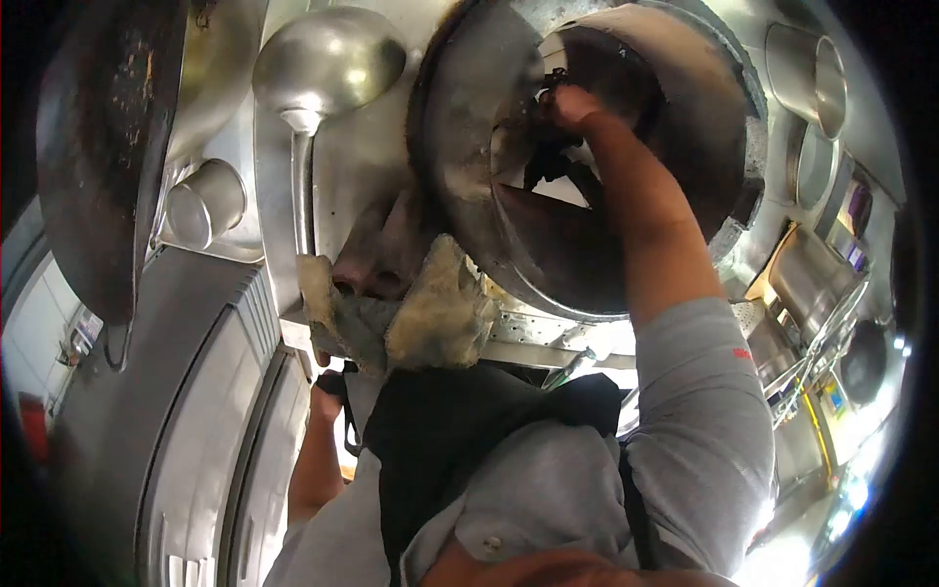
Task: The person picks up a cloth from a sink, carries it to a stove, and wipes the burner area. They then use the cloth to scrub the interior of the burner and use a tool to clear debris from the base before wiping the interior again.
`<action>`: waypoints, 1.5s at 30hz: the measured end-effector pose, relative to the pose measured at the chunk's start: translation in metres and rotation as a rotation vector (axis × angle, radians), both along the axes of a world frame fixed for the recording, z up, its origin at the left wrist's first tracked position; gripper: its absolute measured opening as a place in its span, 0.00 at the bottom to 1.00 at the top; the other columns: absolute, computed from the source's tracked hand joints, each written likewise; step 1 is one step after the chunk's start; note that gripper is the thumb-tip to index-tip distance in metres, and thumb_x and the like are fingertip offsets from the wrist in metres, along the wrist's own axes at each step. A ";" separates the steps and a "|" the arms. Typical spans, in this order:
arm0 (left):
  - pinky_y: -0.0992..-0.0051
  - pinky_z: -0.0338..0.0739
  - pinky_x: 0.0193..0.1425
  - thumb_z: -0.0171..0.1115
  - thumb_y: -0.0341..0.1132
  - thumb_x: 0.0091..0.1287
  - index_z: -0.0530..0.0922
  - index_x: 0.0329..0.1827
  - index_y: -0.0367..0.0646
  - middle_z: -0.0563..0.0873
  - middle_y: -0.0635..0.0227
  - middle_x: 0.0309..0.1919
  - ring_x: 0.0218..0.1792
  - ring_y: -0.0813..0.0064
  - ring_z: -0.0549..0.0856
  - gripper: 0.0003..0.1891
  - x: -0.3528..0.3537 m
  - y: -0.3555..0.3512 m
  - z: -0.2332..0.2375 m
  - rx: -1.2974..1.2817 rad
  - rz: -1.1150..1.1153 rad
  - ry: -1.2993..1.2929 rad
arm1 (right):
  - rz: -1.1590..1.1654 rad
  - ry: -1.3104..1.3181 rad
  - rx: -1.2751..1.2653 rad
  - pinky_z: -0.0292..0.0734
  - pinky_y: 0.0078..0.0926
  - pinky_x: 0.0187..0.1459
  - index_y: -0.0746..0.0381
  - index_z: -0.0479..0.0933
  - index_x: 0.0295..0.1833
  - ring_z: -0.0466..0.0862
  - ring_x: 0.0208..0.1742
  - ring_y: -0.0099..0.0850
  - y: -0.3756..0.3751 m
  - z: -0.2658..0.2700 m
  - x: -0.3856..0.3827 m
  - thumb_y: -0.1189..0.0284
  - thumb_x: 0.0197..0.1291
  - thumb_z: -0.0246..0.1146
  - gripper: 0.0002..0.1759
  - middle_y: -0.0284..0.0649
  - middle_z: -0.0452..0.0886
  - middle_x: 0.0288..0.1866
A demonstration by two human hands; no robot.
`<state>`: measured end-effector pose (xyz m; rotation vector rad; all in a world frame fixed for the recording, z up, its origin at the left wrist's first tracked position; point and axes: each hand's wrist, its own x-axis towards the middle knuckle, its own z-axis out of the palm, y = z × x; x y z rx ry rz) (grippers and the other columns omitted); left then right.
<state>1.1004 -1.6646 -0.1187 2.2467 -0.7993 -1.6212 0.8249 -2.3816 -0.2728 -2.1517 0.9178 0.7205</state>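
The ladle (330, 61) is silvery, the apron (440, 421) black, the sleeve (699, 391) grey with red marks.

Right hand (575, 106): fingertips obscured, dark item (556, 78) there unidentifiable. Left hand (325, 393): largely hidden near the cloth (440, 311). Dark pan (103, 147): cut off above.

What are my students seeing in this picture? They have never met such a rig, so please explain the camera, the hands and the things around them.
There is no machine, only a person with bare hands. The one picture comes from a camera worn on the head, looking forward and down.

The right hand is inside a large round metal vessel, at something dark; its grip is unclear. The left hand is low and partly hidden near a worn cloth. A big ladle lies on the metal surface.
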 end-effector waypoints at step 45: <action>0.74 0.73 0.34 0.55 0.27 0.58 0.76 0.33 0.39 0.82 0.61 0.26 0.29 0.70 0.81 0.03 -0.004 -0.008 0.007 0.102 0.711 0.244 | -0.011 0.100 -0.057 0.76 0.36 0.48 0.62 0.79 0.40 0.81 0.44 0.44 -0.011 -0.008 -0.006 0.66 0.50 0.58 0.14 0.49 0.80 0.41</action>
